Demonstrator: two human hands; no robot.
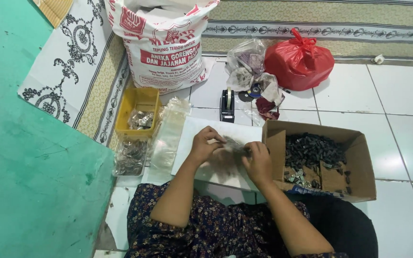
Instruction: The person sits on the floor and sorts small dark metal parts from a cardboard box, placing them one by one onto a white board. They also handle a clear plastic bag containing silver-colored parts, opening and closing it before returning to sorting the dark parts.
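Note:
My left hand (203, 145) and my right hand (259, 162) meet over a white sheet (197, 129) on the floor. Between them they hold a small clear plastic bag (233, 145) with dark small parts inside. Both hands have their fingers pinched on the bag's edges. To the right stands an open cardboard box (359, 157) holding a heap of small black parts (311, 150) and a few silver bits.
A yellow tray (137, 102) with silver pieces and a stack of clear bags (168, 134) lie to the left. A tape dispenser (227, 105), a large white printed sack (161, 43), a red plastic bag (299, 59) and crumpled clear bags (247, 64) stand behind. A green wall (29, 157) is at left.

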